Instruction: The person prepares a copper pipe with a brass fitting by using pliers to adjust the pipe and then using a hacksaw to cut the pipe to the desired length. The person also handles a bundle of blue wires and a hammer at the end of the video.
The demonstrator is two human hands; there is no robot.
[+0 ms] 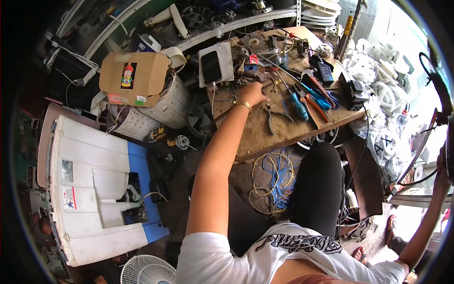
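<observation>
My left hand [254, 93], with a gold bracelet at the wrist, is over the wooden table among small loose metal parts. Its fingers are curled together, and whatever they may hold is hidden. Black-handled pliers [276, 118] lie with jaws spread just below it. A phone [211, 66] rests on a pale flat case to its upper left, with a white cable plugged in. My right arm reaches out to the far right, where my right hand [441, 163] is at the dark picture rim, beside a black curved frame; its fingers cannot be made out.
On the table [253, 144] lie a blue screwdriver [299, 107], orange-handled pliers [316, 110] and a hammer [316, 83]. Blue and yellow wires [276, 177] lie on the floor below. White plastic parts [385, 80] pile up right; a cardboard box [130, 78] tops baskets left.
</observation>
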